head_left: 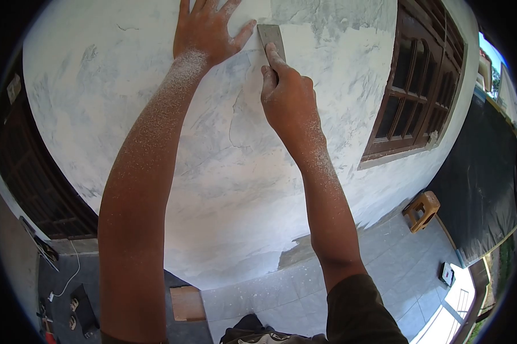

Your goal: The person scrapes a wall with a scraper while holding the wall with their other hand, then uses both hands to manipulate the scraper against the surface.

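Note:
My right hand [290,94] grips a putty knife [271,37], its index finger stretched along the flat metal blade. The blade's wide end meets the white wall [212,200] near the top of the view. To its left, my left hand [209,31] lies against the wall with fingers spread, holding nothing; its fingertips run out of view at the top. Pale dust covers the left wrist and speckles both forearms. Grey patches and thin cracks mark the wall around the hands, and a bare grey area shows above the blade.
A brown wooden window [416,86] is set in the wall at right. Dark door panels [32,178] stand at left. On the tiled floor are a tan stool [422,211], a cardboard piece [188,304], a white cable [72,275] and sandals [74,312]. A black sheet [476,178] hangs at right.

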`<state>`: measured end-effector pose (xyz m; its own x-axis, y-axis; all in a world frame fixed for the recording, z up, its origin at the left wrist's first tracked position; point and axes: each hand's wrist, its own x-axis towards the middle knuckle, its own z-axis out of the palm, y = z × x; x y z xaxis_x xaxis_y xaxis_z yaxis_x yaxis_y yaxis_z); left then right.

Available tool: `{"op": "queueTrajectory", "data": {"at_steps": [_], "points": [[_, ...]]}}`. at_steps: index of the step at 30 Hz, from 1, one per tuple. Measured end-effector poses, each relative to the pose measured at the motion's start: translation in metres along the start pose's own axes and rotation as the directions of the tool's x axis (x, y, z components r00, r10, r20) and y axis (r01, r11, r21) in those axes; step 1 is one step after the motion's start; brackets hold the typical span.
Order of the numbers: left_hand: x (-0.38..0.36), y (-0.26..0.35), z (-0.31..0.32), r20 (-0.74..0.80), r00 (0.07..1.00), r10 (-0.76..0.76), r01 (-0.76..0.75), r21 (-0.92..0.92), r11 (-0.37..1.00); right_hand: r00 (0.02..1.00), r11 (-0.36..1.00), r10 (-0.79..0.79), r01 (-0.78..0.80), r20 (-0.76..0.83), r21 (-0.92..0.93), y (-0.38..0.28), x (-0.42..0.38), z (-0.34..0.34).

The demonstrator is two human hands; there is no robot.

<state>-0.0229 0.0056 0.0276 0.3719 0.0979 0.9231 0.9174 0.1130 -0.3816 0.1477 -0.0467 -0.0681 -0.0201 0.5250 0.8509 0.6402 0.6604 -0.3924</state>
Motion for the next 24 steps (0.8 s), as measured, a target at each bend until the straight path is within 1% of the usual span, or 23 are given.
{"op": "queueTrajectory", "data": {"at_steps": [2, 4, 5, 8, 10, 11, 13, 16, 19, 23, 24], "points": [[-0.001, 0.0, -0.002, 0.001, 1.0, 0.005, -0.005, -0.008, 1.0, 1.0, 1.0, 0.0, 0.0, 0.008, 0.0, -0.001, 0.003, 0.001], [0.0, -0.001, -0.002, 0.008, 1.0, 0.004, -0.004, -0.021, 1.0, 0.999, 0.998, 0.025, -0.024, -0.02, 0.051, -0.003, 0.011, 0.0], [-0.001, -0.001, -0.002, -0.007, 1.0, 0.006, -0.006, -0.031, 1.0, 0.999, 0.998, 0.029, -0.028, -0.016, 0.047, -0.004, 0.01, 0.0], [0.0, 0.001, -0.003, -0.03, 1.0, -0.009, 0.007, -0.06, 0.998, 0.997, 0.997, 0.071, -0.072, 0.02, 0.034, -0.005, 0.004, -0.003], [0.001, 0.002, -0.003, -0.044, 0.999, -0.018, 0.014, -0.077, 0.997, 0.995, 0.998, 0.067, -0.069, 0.079, 0.014, -0.006, -0.004, -0.006], [0.002, 0.002, -0.003, -0.039, 0.999, -0.023, 0.02, -0.079, 0.997, 0.994, 0.997, 0.069, -0.07, 0.079, 0.012, -0.006, 0.0, -0.005], [0.0, 0.002, -0.003, -0.029, 0.999, -0.029, 0.027, -0.087, 0.996, 1.0, 0.999, 0.013, -0.013, 0.0, 0.046, -0.004, 0.006, -0.002], [0.0, 0.003, -0.001, -0.046, 0.999, -0.022, 0.018, -0.089, 0.996, 0.999, 1.0, -0.011, 0.011, -0.03, -0.005, -0.007, 0.01, -0.004], [0.0, 0.002, 0.0, -0.058, 0.998, -0.023, 0.02, -0.058, 0.998, 1.0, 1.0, 0.001, -0.001, -0.015, 0.01, 0.0, -0.004, 0.001], [-0.001, 0.001, 0.0, -0.065, 0.998, -0.017, 0.013, -0.057, 0.998, 1.0, 0.999, -0.006, 0.006, -0.011, 0.032, -0.005, 0.003, -0.002], [-0.001, 0.001, 0.0, -0.072, 0.997, -0.011, 0.006, -0.063, 0.998, 1.0, 0.999, 0.02, -0.02, 0.009, 0.025, -0.009, 0.007, -0.006]]}}
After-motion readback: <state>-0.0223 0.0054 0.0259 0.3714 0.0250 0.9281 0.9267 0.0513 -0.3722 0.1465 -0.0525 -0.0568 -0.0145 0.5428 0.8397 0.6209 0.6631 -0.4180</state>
